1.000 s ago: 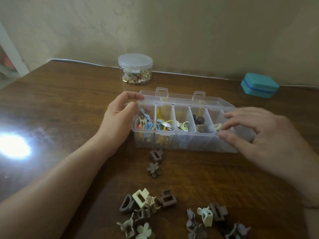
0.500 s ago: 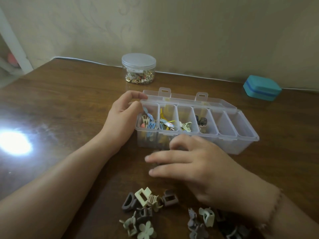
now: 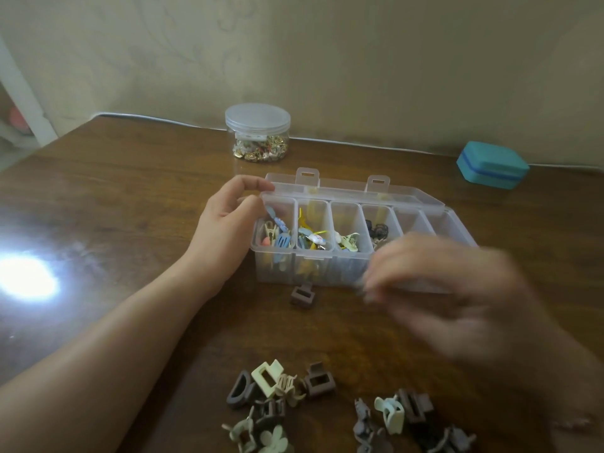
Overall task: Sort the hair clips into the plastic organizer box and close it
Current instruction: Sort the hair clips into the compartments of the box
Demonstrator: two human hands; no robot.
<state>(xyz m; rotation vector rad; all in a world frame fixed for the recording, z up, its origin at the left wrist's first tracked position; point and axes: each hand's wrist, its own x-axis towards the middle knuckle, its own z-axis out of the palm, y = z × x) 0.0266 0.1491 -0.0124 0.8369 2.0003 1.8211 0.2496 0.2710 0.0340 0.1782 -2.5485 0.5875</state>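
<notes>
**Open organizer, clips waiting on brown wood**

Brown wooden table (image 3: 114, 197) against a pale wall, glare patch at far left. Left hand (image 3: 225, 223) curled round the left end of the clear organizer box (image 3: 327, 269), thumb and fingers gripping its corner. Lid folded back; coloured clips in four left compartments. Behind, round jar (image 3: 257, 132). One brown clip (image 3: 302, 296) just before the box; loose hair clips (image 3: 281, 390) nearer. Right hand (image 3: 451, 289) blurred over the box's right part; grip impossible to tell. Teal case (image 3: 492, 165) far right.
</notes>
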